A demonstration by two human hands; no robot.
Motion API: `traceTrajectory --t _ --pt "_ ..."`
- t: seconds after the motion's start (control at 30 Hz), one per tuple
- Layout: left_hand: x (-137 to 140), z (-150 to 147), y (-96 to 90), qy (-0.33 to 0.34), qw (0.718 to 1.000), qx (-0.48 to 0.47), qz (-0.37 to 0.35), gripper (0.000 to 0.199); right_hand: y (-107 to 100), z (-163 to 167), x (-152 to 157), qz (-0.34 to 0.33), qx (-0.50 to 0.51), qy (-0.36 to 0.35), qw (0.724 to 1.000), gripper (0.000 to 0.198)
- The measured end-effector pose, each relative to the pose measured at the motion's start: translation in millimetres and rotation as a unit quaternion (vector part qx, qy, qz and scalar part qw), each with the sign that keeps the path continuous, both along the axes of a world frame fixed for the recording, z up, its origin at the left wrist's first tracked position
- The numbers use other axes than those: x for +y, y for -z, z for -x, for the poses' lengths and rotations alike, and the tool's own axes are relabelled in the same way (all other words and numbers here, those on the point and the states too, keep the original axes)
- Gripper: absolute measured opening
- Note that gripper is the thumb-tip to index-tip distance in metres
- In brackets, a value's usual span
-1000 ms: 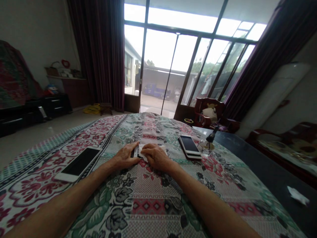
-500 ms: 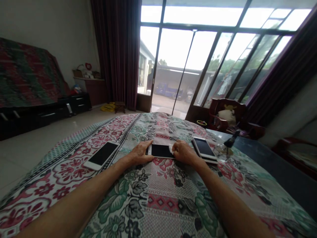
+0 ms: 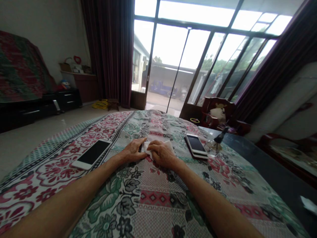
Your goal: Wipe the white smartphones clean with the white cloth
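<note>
A white smartphone point(image 3: 143, 148) lies flat in front of me, mostly hidden under my hands and a white tissue. My left hand point(image 3: 132, 150) grips its left end between thumb and fingers. With bent fingers, my right hand point(image 3: 162, 154) presses the tissue point(image 3: 169, 144) onto the phone's screen near that same end. To the left, apart from my hands, rests another white phone point(image 3: 92, 154) with a dark screen. Stacked phones point(image 3: 196, 144) lie to the right, a white one with a dark screen on top.
A clear bottle with a black spray top point(image 3: 215, 145) stands beyond the stacked phones. Everything rests on a floral tablecloth point(image 3: 158, 205). A dark tabletop point(image 3: 245, 155) shows at right, with a wooden chair point(image 3: 216, 112) behind it.
My right hand has slid left along the phone with the tissue, which now covers the screen more widely. My left hand keeps its grip. The view has turned slightly right.
</note>
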State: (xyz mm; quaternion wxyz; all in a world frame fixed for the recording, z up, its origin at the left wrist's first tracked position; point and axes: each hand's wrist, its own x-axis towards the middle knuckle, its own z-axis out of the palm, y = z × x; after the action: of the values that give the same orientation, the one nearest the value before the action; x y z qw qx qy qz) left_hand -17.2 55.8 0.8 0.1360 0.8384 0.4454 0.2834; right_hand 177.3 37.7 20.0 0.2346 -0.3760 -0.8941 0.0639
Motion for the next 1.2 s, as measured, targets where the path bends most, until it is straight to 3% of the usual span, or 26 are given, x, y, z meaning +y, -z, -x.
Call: traceTrajectory --t 0.23,0.43,0.67,0.83,1.07,1.2 --pt "5.8 2.3 8.4 -0.007 1.0 0.0 -0.009 0.071 -10.8 -26.0 10.4 0.014 -0.033 0.099 0.994 0.016" --pt "4.1 3.9 5.0 0.004 1.0 -0.001 0.011 0.075 -17.8 -60.7 22.5 0.028 -0.047 0.178 0.982 0.02" --pt "7.0 8.3 5.2 0.012 1.0 -0.013 0.011 0.077 -3.3 -32.9 12.3 0.001 0.012 0.092 0.996 0.022" --pt "8.5 9.7 1.8 0.028 0.998 -0.02 0.054 0.082 -1.2 -5.8 -2.3 -0.041 -0.025 0.049 0.998 0.023" --pt "7.8 9.3 -1.2 0.025 0.998 -0.015 0.064 0.084 -8.0 -7.3 -0.5 -0.006 -0.045 0.034 0.998 0.023" --pt "8.4 9.3 -0.1 0.02 0.998 -0.014 0.057 0.084 -2.5 -6.0 4.9 -0.025 -0.022 0.024 0.999 0.025"
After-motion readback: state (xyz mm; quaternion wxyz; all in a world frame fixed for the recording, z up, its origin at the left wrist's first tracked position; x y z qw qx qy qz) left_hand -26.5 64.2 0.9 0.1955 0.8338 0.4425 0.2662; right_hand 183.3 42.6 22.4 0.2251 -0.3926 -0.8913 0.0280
